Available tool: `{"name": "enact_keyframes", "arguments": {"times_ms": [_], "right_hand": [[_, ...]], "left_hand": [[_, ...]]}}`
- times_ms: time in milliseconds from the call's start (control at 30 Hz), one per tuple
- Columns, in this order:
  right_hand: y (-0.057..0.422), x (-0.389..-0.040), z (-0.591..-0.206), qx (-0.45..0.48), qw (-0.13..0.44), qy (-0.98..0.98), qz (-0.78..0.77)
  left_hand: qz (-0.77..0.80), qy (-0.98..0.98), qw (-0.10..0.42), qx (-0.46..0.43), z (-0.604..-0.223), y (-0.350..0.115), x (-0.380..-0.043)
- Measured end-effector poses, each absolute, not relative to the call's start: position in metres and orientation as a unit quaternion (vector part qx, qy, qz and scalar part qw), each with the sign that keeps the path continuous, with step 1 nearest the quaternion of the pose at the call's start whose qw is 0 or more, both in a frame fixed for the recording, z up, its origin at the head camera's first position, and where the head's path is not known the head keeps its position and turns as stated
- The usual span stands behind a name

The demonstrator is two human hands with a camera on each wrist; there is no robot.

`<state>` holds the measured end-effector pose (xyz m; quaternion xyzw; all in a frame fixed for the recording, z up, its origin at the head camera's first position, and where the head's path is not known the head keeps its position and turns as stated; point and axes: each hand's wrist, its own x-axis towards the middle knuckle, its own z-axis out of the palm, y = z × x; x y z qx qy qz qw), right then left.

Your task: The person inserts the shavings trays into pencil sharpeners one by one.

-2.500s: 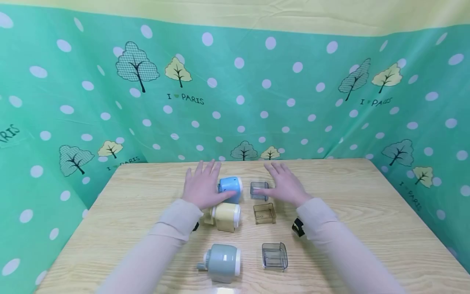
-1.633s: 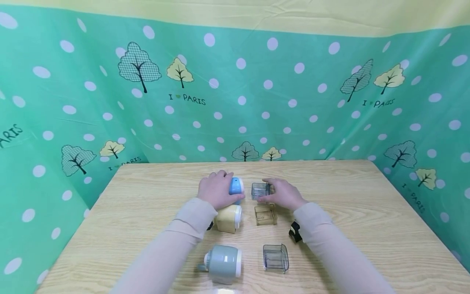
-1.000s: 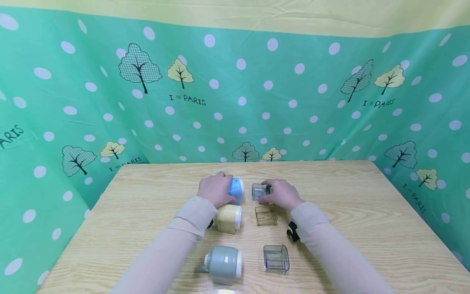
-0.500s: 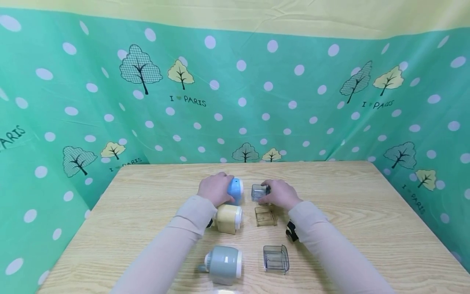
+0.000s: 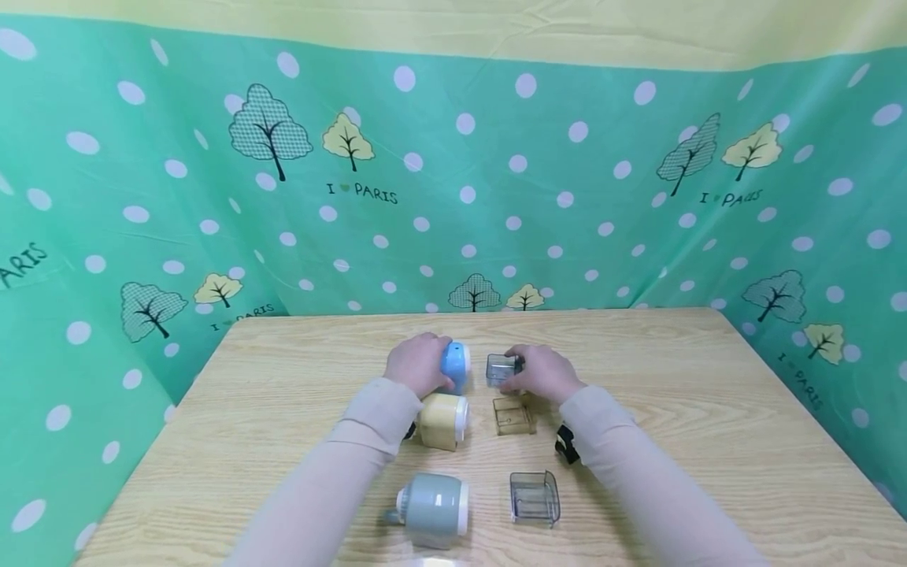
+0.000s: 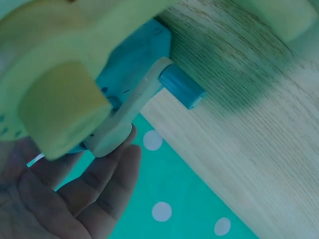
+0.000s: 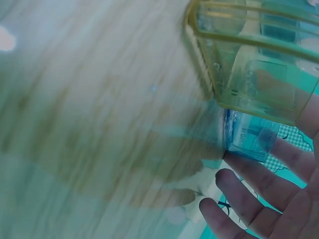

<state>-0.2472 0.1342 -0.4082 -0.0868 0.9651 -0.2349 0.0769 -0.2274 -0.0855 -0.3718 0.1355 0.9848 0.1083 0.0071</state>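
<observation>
My left hand (image 5: 414, 366) grips a blue hand-crank pencil sharpener (image 5: 456, 367) lying on its side at the back, its white end facing right. In the left wrist view its crank (image 6: 182, 85) sticks out past the fingers. Across from it, my right hand (image 5: 544, 372) holds a clear bluish shavings drawer (image 5: 500, 368) between thumb and fingers. The right wrist view shows this drawer (image 7: 249, 137) partly behind an amber drawer (image 7: 249, 74). A narrow gap separates the blue sharpener from the bluish drawer.
Just in front lie a cream pencil sharpener (image 5: 441, 421) and the amber drawer (image 5: 513, 416). Nearer the front edge are a grey-green pencil sharpener (image 5: 434, 508) and a smoky clear drawer (image 5: 534, 498). A polka-dot curtain (image 5: 460, 189) surrounds the wooden table (image 5: 673, 354).
Both hands were spread over the back pieces. The left moved right and closed round the blue sharpener; the right curled round the bluish drawer. Over the last second they have barely moved.
</observation>
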Motion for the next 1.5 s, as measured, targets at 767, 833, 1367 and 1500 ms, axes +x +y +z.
{"name": "enact_keyframes", "arguments": {"times_ms": [767,833,1367,1500], "right_hand": [[0.129,-0.256,-0.398,-0.159,0.089,0.976,-0.117],[0.128,-0.257,-0.397,-0.160,0.095,0.976,-0.114],[0.119,-0.260,-0.393,-0.171,0.109,0.974,-0.099],[0.118,-0.260,-0.392,-0.171,0.110,0.974,-0.101]], "left_hand": [[0.140,0.983,0.017,0.118,-0.369,-0.087,-0.228],[0.142,0.983,0.017,0.117,-0.369,-0.087,-0.228],[0.151,0.982,0.012,0.116,-0.372,-0.088,-0.230],[0.150,0.982,0.010,0.117,-0.371,-0.088,-0.230]]}}
